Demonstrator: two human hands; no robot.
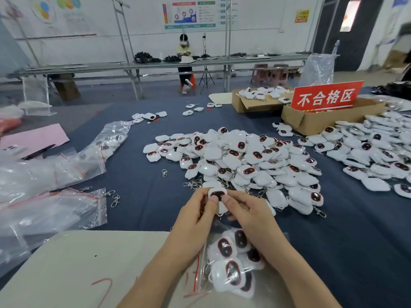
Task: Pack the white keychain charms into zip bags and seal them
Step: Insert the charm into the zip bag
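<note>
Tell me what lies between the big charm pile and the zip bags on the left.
Head view: mostly bare blue cloth, with only a few loose metal clasps between charm pile and zip bags.

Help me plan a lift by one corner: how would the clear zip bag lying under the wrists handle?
Probably floppy: the zip bag is thin clear film, wrinkled around its load. Likely bottom-heavy, since several white charms fill it and would slump downward. Whether it is sealed is unclear, so tipping might spill them.
</note>
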